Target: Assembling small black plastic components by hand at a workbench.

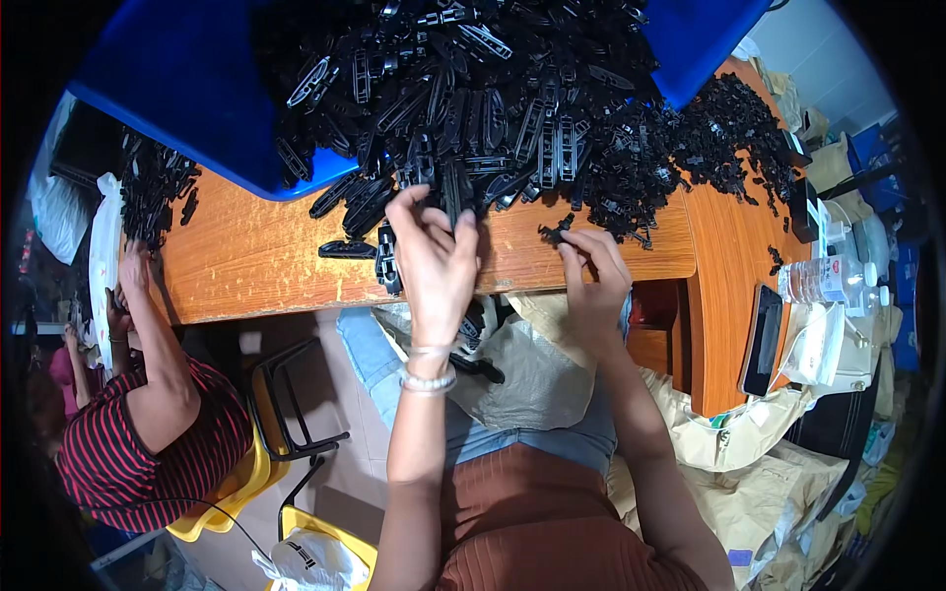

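My left hand (434,261) is at the front of a big heap of black plastic parts (424,108). Between its thumb and fingers is a long, narrow black plastic part (456,189), pointing away from me. My right hand (597,286) is at the table's near edge, thumb and fingertips pinched on a small black plastic piece (555,233). Left of my left hand, a long black part (387,261) stands near the edge, beside another black part (345,250) lying flat. A beige paper bag (532,374) with a few dark parts rests on my lap.
A blue bin (177,94) lies tipped on the wooden table (246,266). Small black pieces (724,138) spread to the right. A phone (762,340) and plastic bottles (823,280) are at the right edge. A person in a striped top (148,443) works at left, near a folding chair (291,399).
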Motion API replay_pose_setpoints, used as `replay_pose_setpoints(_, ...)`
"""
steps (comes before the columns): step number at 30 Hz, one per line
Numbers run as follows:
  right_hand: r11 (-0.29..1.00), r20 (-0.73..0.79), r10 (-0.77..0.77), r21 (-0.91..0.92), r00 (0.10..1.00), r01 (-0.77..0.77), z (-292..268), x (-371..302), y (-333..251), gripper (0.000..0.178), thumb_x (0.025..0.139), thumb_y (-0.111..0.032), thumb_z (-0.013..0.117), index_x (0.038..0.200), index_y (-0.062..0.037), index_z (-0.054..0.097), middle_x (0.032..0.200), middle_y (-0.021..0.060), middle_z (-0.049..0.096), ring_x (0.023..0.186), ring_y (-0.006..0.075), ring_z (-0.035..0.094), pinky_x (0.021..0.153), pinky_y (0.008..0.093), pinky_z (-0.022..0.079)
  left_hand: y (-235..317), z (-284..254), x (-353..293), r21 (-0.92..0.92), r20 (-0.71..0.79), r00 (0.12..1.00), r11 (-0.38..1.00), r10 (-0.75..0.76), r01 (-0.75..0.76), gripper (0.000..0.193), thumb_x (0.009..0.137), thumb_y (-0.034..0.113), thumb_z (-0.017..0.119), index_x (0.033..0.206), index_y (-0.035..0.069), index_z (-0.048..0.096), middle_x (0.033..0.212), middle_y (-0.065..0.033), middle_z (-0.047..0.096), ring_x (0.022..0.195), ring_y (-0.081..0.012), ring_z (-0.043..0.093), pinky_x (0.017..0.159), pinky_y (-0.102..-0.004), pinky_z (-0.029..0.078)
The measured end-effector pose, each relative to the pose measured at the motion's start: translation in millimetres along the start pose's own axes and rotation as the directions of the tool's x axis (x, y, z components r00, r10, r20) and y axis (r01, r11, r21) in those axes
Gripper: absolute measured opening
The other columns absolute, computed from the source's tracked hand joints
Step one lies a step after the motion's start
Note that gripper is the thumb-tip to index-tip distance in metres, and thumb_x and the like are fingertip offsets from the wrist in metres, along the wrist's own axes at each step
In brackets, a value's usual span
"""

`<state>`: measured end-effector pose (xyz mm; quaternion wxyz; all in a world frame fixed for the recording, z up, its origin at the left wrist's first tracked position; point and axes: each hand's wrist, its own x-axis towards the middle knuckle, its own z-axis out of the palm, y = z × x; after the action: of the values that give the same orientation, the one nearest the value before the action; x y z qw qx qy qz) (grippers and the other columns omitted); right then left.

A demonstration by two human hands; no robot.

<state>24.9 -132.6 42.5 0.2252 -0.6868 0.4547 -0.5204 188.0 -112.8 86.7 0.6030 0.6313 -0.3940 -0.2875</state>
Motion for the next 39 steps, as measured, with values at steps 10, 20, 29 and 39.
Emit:
replay_pose_setpoints(10,0.928,0.237,-0.194,0.358,0.952,0.100,-16.8,0.0,-30.1,0.019,0.076,0.008,0.064,0.093,0.0010,0.066,0.089,0.0081,0.061,0.080,0.0188,0.057,0.069,0.0280,0.045,-13.4,-10.0,-43.4,-0.289,0.455,0.881,0.914,-0.130,0.284,0.024,0.070,-0.009,0.073,0.090,0.000,0.061,0.092,-0.0062,0.064,0.083,-0.0115,0.061,0.074,-0.0228,0.051)
replay_pose_setpoints(20,0.968,0.323,-0.243,0.139,0.915,0.208,-26.2,2.7,-39.9,0.028,0.070,0.006,0.067,0.096,-0.0038,0.066,0.088,0.0071,0.061,0.078,0.0202,0.056,0.067,0.0300,0.044,-12.6,-16.8,-52.1,-0.309,0.423,0.885,0.887,-0.194,0.342,0.019,0.077,-0.010,0.066,0.095,-0.003,0.063,0.081,-0.0050,0.065,0.061,-0.0083,0.061,0.053,-0.0178,0.049)
replay_pose_setpoints(29,0.878,0.666,0.155,0.245,0.729,-0.411,-35.3,-13.8,-25.8,0.025,0.080,-0.006,0.068,0.104,-0.0020,0.066,0.085,0.0072,0.063,0.069,0.0068,0.053,0.060,0.0240,0.043,-17.7,-37.5,-67.8,-0.164,0.514,0.836,0.935,-0.191,0.315,0.018,0.083,-0.005,0.062,0.100,-0.005,0.063,0.084,-0.0091,0.066,0.067,-0.0103,0.064,0.058,-0.0189,0.049)
replay_pose_setpoints(39,0.903,0.406,-0.227,-0.254,0.885,0.348,-23.6,33.6,8.7,0.018,0.077,0.004,0.060,0.095,0.0009,0.062,0.088,0.0125,0.056,0.080,0.0286,0.059,0.068,0.0356,0.048,-11.4,-63.0,-54.8,0.480,-0.013,0.953,0.838,0.304,-0.260,0.020,0.073,0.008,0.075,0.084,-0.001,0.061,0.073,-0.0082,0.058,0.066,-0.0197,0.056,0.060,-0.0319,0.045)
